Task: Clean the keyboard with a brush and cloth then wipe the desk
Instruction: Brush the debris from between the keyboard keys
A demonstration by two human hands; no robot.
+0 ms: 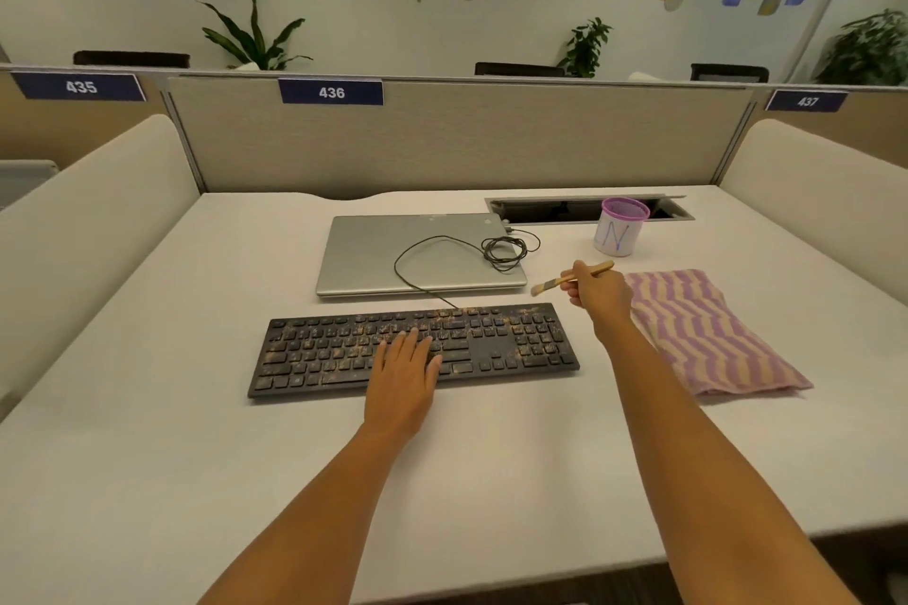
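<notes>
Head view. The keyboard lies flat near the middle of the counter, its keys heavily dusted with tan crumbs, thickest across the upper rows. The left hand rests palm-down on the centre keys, fingers extended and flat, gripping nothing; it appears to steady the keyboard. The right hand is closed around the handle of a small brush, held in the air beyond the keyboard's right rear corner, bristles pointing left toward the closed laptop. The striped cloth lies folded on the counter to the right of the keyboard, apart from it. A pink cup stands behind the cloth.

Hazards, as judged from this arrangement:

- Crumbs swept away from the person would land on or beside the laptop, which lies just behind the keyboard. Strokes are better directed toward bare counter.
- The cable runs from the keyboard's rear edge over the laptop lid in a loose coil. A wide stroke could snag it and drag the keyboard or the coil.
- The left palm covers crumbed keys; that area may be missed unless the hand shifts.
- Crumbs flicked to the right could soil the cloth before it is needed.
</notes>
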